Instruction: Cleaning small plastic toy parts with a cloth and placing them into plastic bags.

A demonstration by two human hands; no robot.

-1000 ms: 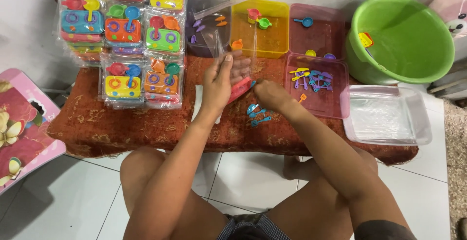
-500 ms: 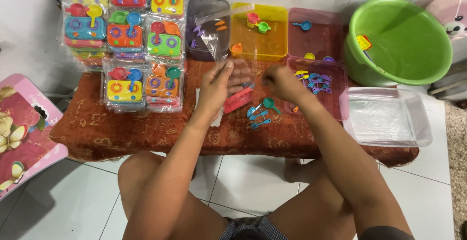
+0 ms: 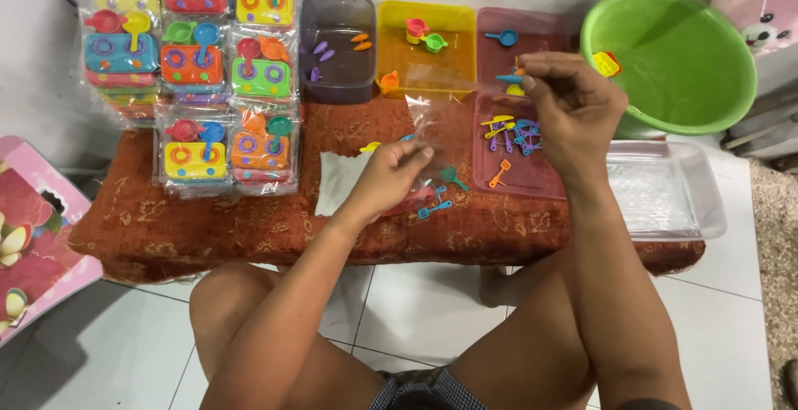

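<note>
Left hand [image 3: 391, 173]: a clear bag [image 3: 432, 115] is pinched, middle of frame.
Right hand [image 3: 569, 103]: bag's top edge is pinched, upper right.

Rust-red patterned tablecloth [image 3: 249, 219], green basin [image 3: 665, 61], yellow tray [image 3: 424, 65], pink tray [image 3: 524, 169], blue spatula [image 3: 434, 209]

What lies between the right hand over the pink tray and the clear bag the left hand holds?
Nothing solid that I can see. The right hand pinches the far edge of the clear bag, and the left hand grips its lower end.
</note>
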